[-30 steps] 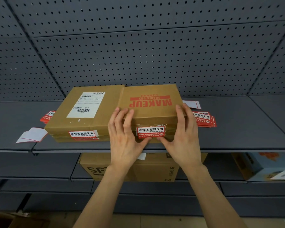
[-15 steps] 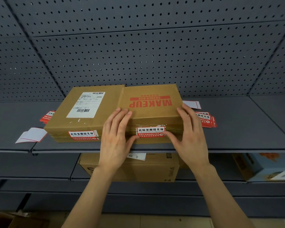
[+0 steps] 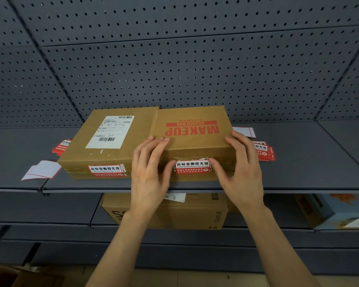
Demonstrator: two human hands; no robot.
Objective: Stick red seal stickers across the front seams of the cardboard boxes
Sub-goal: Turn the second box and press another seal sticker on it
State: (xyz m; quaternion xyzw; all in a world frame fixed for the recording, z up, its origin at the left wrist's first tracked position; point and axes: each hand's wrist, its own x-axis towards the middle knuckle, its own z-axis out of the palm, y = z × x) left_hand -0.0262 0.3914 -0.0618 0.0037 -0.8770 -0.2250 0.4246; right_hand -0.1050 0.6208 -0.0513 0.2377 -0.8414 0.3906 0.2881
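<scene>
Change: both thumbs have slid outward along the red-and-white seal sticker point(image 3: 192, 167) to its ends. Item: brown cardboard box printed MAKEUP point(image 3: 192, 129), on grey metal shelf point(image 3: 298, 162); sticker across its front seam. Left hand point(image 3: 151, 172) and right hand point(image 3: 239, 172): open, fingers spread flat on box. Handling: press edges firmly, smoothing wrinkles outward.

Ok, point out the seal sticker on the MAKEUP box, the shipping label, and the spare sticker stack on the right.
seal sticker point(image 3: 192, 167), head view, its white text band.
shipping label point(image 3: 110, 131), head view, middle of the white sheet.
spare sticker stack point(image 3: 264, 151), head view, top sticker.
</scene>
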